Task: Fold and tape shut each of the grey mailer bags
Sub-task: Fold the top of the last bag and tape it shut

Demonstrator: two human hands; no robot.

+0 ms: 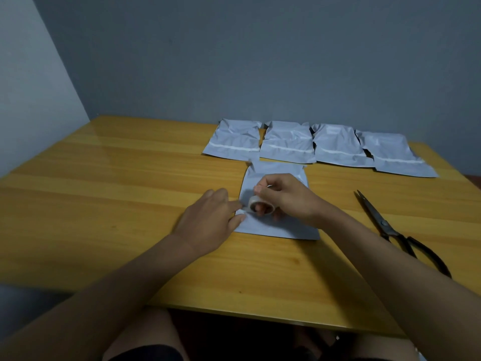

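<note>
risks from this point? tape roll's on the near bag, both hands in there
1. The left hand only presses the near mailer bag at its left edge, so pulling the tape roll in the right hand could drag or wrinkle the bag.
2. The scissors lie apart to the right; fetching them means releasing one grip, and the tape end may snap back.

Single head view, looking forward and down, close over table (104,194), wall behind.
</note>
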